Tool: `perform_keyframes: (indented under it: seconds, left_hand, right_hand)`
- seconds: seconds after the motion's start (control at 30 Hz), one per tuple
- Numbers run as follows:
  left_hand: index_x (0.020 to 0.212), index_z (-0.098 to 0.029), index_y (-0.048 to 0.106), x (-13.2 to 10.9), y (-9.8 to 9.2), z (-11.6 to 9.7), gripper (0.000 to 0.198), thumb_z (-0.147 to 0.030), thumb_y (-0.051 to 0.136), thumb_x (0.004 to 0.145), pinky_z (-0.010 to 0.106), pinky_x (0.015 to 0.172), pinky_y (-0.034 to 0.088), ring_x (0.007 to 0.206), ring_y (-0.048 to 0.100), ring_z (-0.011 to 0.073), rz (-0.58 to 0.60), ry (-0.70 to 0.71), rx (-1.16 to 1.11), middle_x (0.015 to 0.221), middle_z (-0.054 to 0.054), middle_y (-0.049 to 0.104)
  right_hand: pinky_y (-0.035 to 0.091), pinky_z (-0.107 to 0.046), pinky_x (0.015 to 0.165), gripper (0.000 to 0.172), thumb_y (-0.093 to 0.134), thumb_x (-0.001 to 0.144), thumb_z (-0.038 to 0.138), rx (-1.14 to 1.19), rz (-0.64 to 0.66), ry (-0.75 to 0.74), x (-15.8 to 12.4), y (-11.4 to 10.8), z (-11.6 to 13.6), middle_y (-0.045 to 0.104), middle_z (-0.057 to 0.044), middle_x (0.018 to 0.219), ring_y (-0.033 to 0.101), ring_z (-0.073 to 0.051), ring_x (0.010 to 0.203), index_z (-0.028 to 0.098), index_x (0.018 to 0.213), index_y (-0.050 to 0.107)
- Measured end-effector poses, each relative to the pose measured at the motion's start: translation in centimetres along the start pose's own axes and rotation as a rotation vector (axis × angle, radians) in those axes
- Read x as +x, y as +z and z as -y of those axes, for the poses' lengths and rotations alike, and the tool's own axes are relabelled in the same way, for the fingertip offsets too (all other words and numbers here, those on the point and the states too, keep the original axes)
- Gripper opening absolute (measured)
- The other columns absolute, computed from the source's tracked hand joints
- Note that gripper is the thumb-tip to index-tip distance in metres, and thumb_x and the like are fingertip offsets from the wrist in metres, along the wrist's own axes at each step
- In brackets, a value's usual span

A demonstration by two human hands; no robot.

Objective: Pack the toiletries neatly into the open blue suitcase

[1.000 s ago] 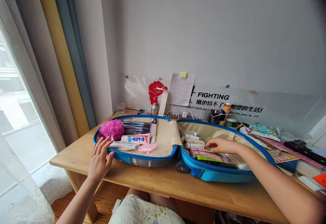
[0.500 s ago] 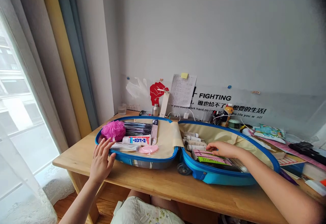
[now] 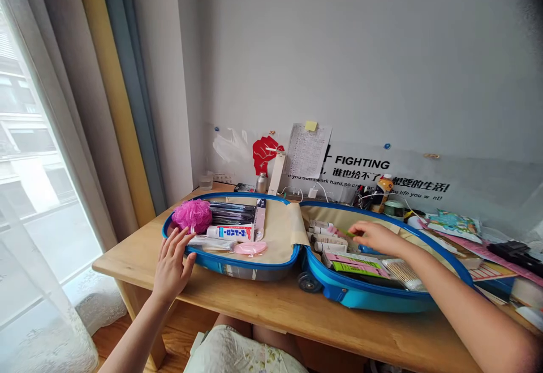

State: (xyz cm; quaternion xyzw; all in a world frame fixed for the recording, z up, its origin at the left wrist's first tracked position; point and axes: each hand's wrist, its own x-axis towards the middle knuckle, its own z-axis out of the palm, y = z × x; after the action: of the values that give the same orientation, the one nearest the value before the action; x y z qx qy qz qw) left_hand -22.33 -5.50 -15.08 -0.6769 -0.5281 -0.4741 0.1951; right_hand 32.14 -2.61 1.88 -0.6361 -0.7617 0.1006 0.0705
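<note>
A floral cloth [image 3: 237,353] is seen across the lap, nearest the camera, below the front edge of the tabletop [image 3: 275,311].

The left hand [image 3: 172,265] is laid palm down at the front-left rim of an opened blue suitcase [image 3: 365,299]. Its fingers are spread wide, nothing is gripped, and the fingertips are touching the rim. The suitcase is set flat on the tabletop w/ both halves opened side by side. One wheel [image 3: 307,282] is shown at the front, nr the hinge.

Left half, contents noted:
- Pink bath pouf [image 3: 193,214] at the far-left corner, just beyond the left hand's fingertips.
- Toothpaste tube [image 3: 231,232] laid flat beside the pouf.
- Pink pouch [image 3: 250,247] nr the front rim.
- Dark packets [image 3: 232,212] behind the tube.

Right half, contents noted:
- Pink and green boxes [image 3: 356,262] along the front wall.
- Cotton swabs [image 3: 403,271] to the right of the boxes.
- White tubes [image 3: 326,238] in a row behind.

The right hand [image 3: 375,237] is held over the right half, just beside the tubes. Its fingers are curled, w/ the tips brought together at a slim pink-and-green item [image 3: 341,231]. Whether that item is actually gripped cannot be told, as it is too small.

Beyond the suitcase, an orange-capped bottle [image 3: 384,186] is stood nr the wall. A printed sheet [image 3: 307,149] and a red fist sticker [image 3: 265,155] are fixed above it. Curtains [image 3: 114,90] are hung at far left.
</note>
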Motion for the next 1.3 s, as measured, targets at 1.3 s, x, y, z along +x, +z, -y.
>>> perform_keyframes:
  seconds: [1.3]
  left_hand:
    - [0.132,-0.021,0.055,0.1,-0.3,-0.3,0.042,-0.041,0.039,0.1,0.049,0.121,0.024,0.144,0.038,0.0294,-0.002,0.044,0.029,0.137,0.012,0.059]
  right_hand:
    - [0.056,-0.039,0.091,0.031,0.058,0.096,0.041,0.36,0.258,0.264,14.8,8.7,22.7,0.064,-0.008,0.123,0.064,-0.019,0.105,0.02,0.118,0.063]
